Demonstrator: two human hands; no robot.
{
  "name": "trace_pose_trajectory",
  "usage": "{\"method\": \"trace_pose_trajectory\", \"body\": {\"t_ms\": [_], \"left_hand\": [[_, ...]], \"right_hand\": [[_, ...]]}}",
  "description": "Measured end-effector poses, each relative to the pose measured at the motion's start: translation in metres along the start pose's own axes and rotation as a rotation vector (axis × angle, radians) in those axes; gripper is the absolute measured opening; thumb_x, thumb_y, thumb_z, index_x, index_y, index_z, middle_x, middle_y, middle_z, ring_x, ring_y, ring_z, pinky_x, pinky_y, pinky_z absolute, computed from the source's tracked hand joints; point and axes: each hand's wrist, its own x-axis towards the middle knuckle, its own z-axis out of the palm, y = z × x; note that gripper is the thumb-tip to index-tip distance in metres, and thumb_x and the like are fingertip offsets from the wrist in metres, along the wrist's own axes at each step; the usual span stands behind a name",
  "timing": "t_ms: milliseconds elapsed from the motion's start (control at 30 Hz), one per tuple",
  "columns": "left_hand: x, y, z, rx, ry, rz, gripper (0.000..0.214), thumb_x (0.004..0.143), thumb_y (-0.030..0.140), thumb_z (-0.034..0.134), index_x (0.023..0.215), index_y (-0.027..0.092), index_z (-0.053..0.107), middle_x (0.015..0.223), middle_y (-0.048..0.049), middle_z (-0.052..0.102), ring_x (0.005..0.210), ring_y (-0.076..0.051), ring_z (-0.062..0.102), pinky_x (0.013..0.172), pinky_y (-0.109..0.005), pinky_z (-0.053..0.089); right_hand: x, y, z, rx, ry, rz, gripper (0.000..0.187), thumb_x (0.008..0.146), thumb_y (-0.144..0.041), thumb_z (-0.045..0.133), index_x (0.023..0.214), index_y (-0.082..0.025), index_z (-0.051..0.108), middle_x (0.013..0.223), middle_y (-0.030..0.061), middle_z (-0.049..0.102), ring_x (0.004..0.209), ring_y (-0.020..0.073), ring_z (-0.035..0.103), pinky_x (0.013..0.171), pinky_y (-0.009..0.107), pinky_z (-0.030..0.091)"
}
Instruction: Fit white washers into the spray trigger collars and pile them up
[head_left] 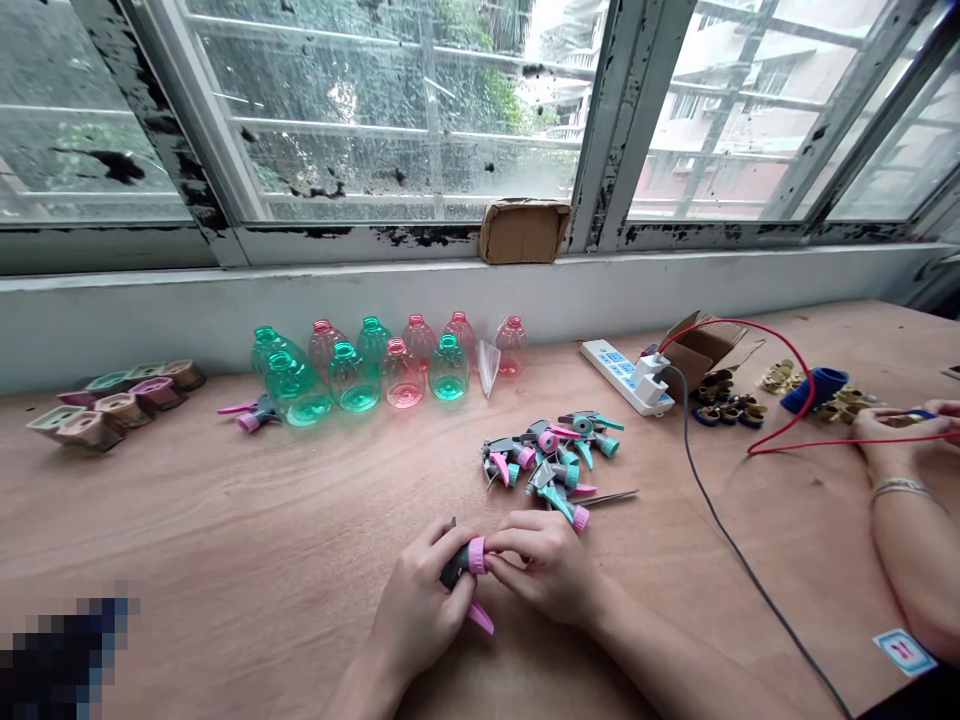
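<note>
My left hand [429,590] is wrapped round a grey and pink trigger spray head [477,556], its pink collar facing right and its pink trigger poking out below. The fingertips of my right hand [544,565] are pinched at the collar's open end; whether something small is between them is hidden. Just beyond my hands lies a pile of spray heads [553,470] in grey, pink and teal. A pair of metal tweezers [611,498] sticks out from the pile's right side.
Green and pink clear bottles [356,378] stand by the wall, with a spray head [255,412] beside them. Pastel containers [112,405] sit far left. A power strip [626,377] with red and grey cables lies right. Another person's hands [900,450] work at far right near brass parts.
</note>
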Motion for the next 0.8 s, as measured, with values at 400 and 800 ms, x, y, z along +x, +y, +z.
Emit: {"method": "trace_pose_trajectory", "body": {"t_ms": [400,800], "left_hand": [[-0.0007,0.0006,-0.0004,0.018,0.010,0.000,0.032,0.080,0.007,0.053,0.102,0.024,0.067,0.096,-0.0031,0.066,0.090,-0.019,0.065,0.079,-0.029,0.052],[-0.0015,-0.0068,0.0019,0.029,-0.008,-0.012,0.040,0.080,0.009,0.053,0.115,0.027,0.059,0.106,-0.0009,0.067,0.098,-0.018,0.066,0.084,-0.029,0.052]], "right_hand": [[-0.0016,0.0034,0.0019,-0.050,-0.006,-0.050,0.009,0.087,-0.018,0.064,0.088,-0.020,0.073,0.076,0.0017,0.070,0.064,0.0125,0.062,0.059,0.023,0.044],[0.0020,0.0028,0.0004,-0.055,0.015,-0.064,0.013,0.086,-0.017,0.060,0.087,-0.020,0.072,0.072,0.0009,0.066,0.058,0.0099,0.057,0.055,0.021,0.042]]}}
